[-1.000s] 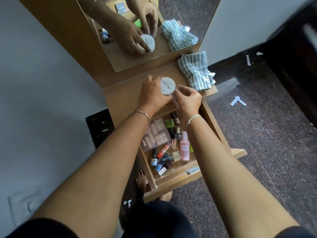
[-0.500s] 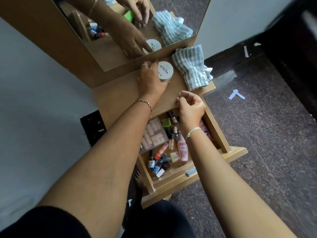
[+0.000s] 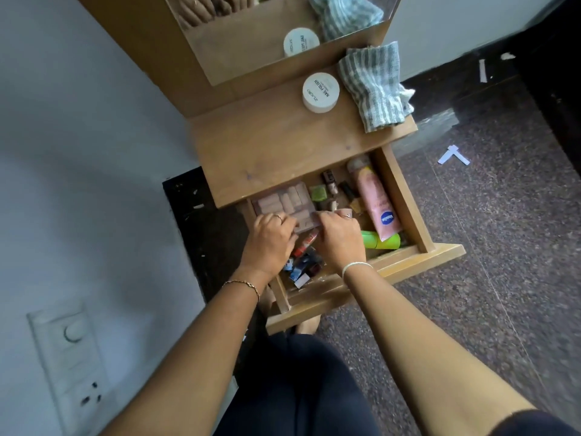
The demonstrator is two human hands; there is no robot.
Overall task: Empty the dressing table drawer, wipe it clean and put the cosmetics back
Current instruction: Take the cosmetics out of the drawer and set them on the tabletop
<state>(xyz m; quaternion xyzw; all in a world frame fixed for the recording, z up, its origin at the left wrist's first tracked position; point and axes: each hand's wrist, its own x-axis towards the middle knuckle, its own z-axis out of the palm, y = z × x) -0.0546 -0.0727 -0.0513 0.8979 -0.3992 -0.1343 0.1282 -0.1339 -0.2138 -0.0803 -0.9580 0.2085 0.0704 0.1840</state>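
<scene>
A small wooden table [image 3: 283, 146] with a mirror is standing against a pale wall, on a dark speckled floor. On its top a white jar [image 3: 320, 92] is sitting just beside a striped cloth [image 3: 374, 86]. The drawer [image 3: 405, 196] is hanging wide open below, and nearly everything is lying in it yet: a pink tube [image 3: 375, 202] along the right side, small bottles [image 3: 330, 187] at the back, a heap of lipsticks [image 3: 301, 262] near the front.

The person is bending over it, both hands down inside. The left grip [image 3: 270, 240] is curling its fingers onto the near edge of the clear nail box [image 3: 283, 202]. The right grip [image 3: 339, 237] is bunching its fingers at the box's near right corner, but I cannot tell whether it is holding anything, as its fingertips are hidden.

To my eye the emptying is only getting going. Next the box is wanting a level lift out and a spot on the bare tabletop, left of the jar.
</scene>
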